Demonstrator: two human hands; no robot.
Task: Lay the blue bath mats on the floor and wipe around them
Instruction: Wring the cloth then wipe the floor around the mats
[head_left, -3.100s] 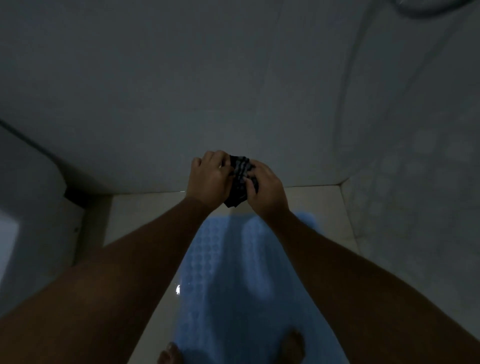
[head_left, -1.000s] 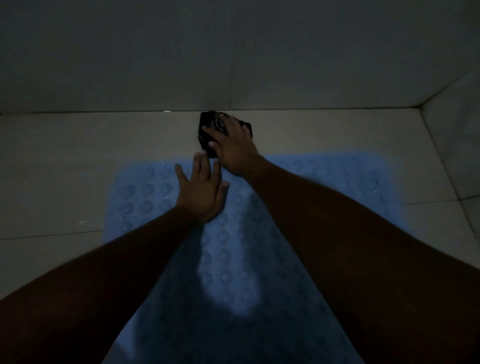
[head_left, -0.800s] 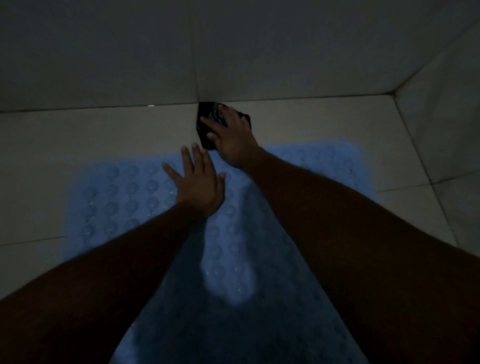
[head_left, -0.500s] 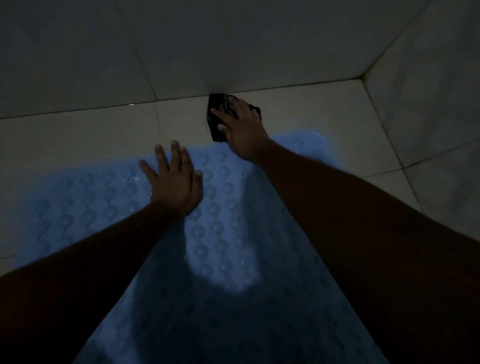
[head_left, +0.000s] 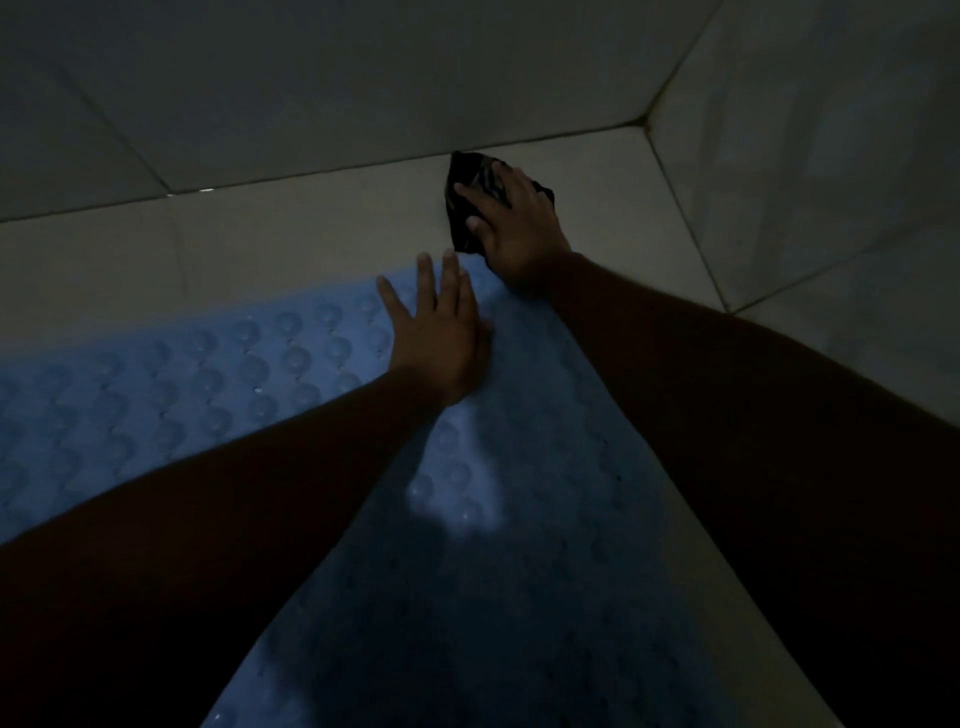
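Now, in the head view, we press our left hand (head_left: 441, 338) flat on the blue bath mat (head_left: 208, 395) near its far edge, fingers straight and slightly apart. We judge this keeps the mat from sliding while we wipe. Just beyond the left fingertips, our right hand (head_left: 519, 234) lies spread over a dark cloth (head_left: 461, 169), pushing it down rather than gripping it. The cloth sits on the floor (head_left: 260, 249) between the mat's edge and the foot of the wall (head_left: 363, 78), so we judge we are wiping that strip. The mat lies flat under both forearms, studded with round bumps. Left of the hands the floor is pale tile with grout lines. Right of the right hand a side wall (head_left: 805, 130) closes the corner. The room is dim.
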